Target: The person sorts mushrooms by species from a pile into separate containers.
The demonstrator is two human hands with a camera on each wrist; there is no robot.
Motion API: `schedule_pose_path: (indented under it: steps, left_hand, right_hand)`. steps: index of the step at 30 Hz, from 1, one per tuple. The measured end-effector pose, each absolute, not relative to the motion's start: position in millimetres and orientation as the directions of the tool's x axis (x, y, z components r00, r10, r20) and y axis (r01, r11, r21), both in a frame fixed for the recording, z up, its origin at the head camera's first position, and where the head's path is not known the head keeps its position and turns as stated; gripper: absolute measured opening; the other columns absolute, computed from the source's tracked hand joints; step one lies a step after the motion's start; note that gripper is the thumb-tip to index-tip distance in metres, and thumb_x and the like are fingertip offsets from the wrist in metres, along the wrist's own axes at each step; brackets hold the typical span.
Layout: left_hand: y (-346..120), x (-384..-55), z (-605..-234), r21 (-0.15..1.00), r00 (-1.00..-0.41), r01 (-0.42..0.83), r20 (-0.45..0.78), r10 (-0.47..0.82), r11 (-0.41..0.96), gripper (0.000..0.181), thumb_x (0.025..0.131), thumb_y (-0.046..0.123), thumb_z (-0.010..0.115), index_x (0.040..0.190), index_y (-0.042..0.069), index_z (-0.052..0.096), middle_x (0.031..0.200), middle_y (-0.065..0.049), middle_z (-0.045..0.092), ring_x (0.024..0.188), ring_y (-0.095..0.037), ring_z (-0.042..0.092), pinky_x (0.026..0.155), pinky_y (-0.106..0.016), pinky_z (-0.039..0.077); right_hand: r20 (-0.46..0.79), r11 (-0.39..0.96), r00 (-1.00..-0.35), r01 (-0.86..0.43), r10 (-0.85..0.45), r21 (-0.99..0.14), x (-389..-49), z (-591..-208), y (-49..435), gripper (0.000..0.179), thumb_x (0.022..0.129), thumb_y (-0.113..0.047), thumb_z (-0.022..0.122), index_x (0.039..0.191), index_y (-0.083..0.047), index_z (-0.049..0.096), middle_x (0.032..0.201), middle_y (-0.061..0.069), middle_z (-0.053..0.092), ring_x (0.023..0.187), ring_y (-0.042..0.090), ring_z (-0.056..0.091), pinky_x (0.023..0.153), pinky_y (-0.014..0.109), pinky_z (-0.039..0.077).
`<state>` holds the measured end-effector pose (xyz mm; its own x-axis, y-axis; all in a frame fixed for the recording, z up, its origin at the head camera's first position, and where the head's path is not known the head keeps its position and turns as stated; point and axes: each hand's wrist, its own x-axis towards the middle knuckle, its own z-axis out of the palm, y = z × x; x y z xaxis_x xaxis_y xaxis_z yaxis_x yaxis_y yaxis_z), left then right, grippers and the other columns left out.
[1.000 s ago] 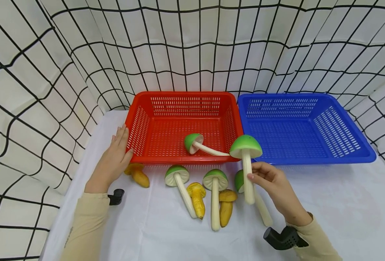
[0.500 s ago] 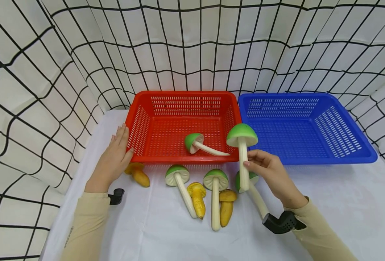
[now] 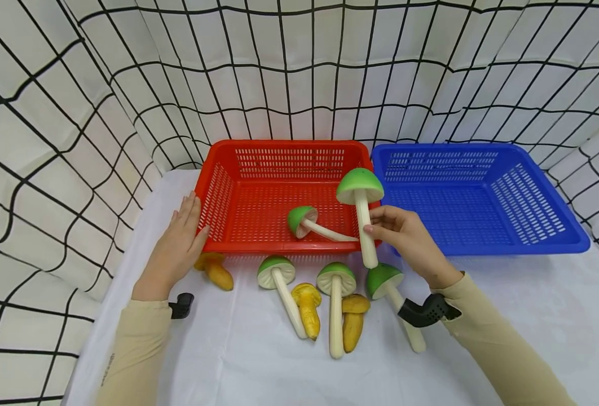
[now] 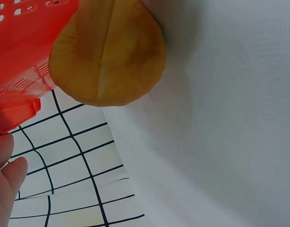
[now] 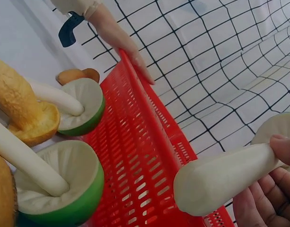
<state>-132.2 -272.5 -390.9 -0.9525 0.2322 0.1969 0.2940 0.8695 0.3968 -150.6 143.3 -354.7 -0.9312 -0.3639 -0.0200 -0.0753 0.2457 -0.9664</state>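
Observation:
My right hand (image 3: 406,239) pinches the white stem of a green-capped toy mushroom (image 3: 360,186) between thumb and fingers. The mushroom is upright, cap on top, over the front right corner of the red basket (image 3: 259,247). In the right wrist view its thick stem end (image 5: 216,182) points toward the camera. Inside the red basket lies another green-capped mushroom (image 3: 302,221), its stem toward the right. My left hand (image 3: 175,248) rests with straight fingers against the basket's left side. Just below that hand lies a brown-yellow mushroom (image 3: 217,273), whose round cap (image 4: 116,56) looms large in the left wrist view.
A blue basket (image 3: 482,248) stands right beside the red one. In front on the white cloth (image 3: 249,366) lie green-capped mushrooms (image 3: 336,316) and yellow ones (image 3: 307,316), one green-capped mushroom (image 3: 383,279) partly under the right wrist. Black-grid netting (image 3: 299,73) rises behind and at the sides.
My right hand has carried the green-capped mushroom forward and left, from in front of the baskets to over the red basket's corner. The left hand has stayed in place.

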Motion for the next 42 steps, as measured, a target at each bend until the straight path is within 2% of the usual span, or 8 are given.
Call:
schedule_pose_path:
  steps: [4,14,22,31,42]
  left_hand:
    - [-273.0,-132.3,-391.5,0.393,-0.951,0.299,0.197,0.238,0.87,0.061,0.103,0.025,0.035,0.148,-0.009,0.011,0.157,-0.022,0.005,0.144,-0.033,0.004,0.116,-0.045,0.005]
    - [-272.9,-133.5,-391.0,0.381,-0.955,0.284,0.188,0.227,0.88,0.061,0.103,0.025,0.035,0.148,-0.01,0.011,0.157,-0.022,0.005,0.144,-0.033,0.003,0.116,-0.048,0.005]
    - [-273.0,-133.0,-390.8,0.38,-0.954,0.29,0.184,0.236,0.878,0.061,0.104,0.026,0.033,0.148,-0.01,0.01,0.157,-0.022,0.004,0.144,-0.033,0.002,0.116,-0.049,0.004]
    - [-272.6,-132.0,-389.3,0.38,-0.954,0.291,0.187,0.235,0.878,0.061,0.103,0.025,0.033,0.148,-0.01,0.01,0.157,-0.022,0.005,0.144,-0.034,0.003,0.115,-0.05,0.004]
    - [-271.5,-133.3,-390.8,0.389,-0.964,0.254,0.172,0.201,0.886,0.063,0.102,0.024,0.037,0.148,-0.009,0.009,0.157,-0.022,0.006,0.144,-0.034,0.005,0.115,-0.05,0.006]
  right_hand:
    - [-0.028,0.262,-0.931,-0.073,-0.363,-0.962,-160.6,-354.9,138.7,0.029,0.093,-0.015,0.061,0.116,0.003,0.059,0.104,0.014,0.062,0.088,0.023,0.06,0.076,0.034,0.053]
    - [-0.042,0.268,-0.931,-0.061,-0.362,-0.962,-173.6,-353.5,125.1,0.03,0.093,-0.015,0.062,0.117,0.002,0.059,0.109,0.014,0.061,0.098,0.025,0.059,0.089,0.036,0.051]
    - [-0.017,0.243,-0.929,-0.079,-0.369,-0.967,-180.8,-352.5,115.6,0.027,0.094,-0.012,0.06,0.117,0.001,0.06,0.109,0.013,0.06,0.099,0.024,0.057,0.089,0.038,0.051]
    - [0.024,0.199,-0.95,-0.09,-0.311,-0.976,-187.8,-355.7,103.1,0.028,0.094,-0.01,0.06,0.117,0.005,0.058,0.106,0.013,0.061,0.095,0.02,0.058,0.088,0.027,0.05]
    - [0.033,0.149,-0.956,-0.079,-0.291,-0.986,-196.0,-363.7,90.3,0.026,0.092,-0.005,0.061,0.115,0.007,0.058,0.106,0.014,0.062,0.093,0.018,0.061,0.086,0.028,0.052]
